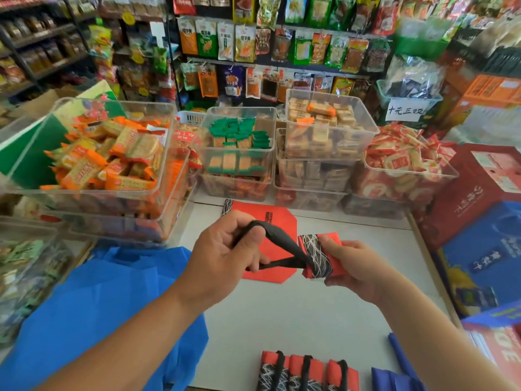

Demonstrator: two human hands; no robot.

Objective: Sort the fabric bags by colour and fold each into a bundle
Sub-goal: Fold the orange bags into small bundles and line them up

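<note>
Above the white table [296, 311], my right hand [352, 266] grips a folded red bag bundle [318, 256] with a black-and-white patterned band. My left hand [225, 249] holds that bag's black handle strap [270, 235], pulled out to the left and looped over my fingers. A flat red bag [262, 218] lies on the table behind my hands. Three folded red bundles [307, 372] with black straps stand side by side at the table's near edge. A large blue bag [107, 306] lies spread at the left. Folded blue fabric [394, 376] sits at the near right.
Clear plastic bins of wrapped snacks [112, 165] are stacked along the back and left of the table. Red and blue gift boxes [479, 221] stand at the right. Hanging snack packets [282, 46] fill the shelves behind.
</note>
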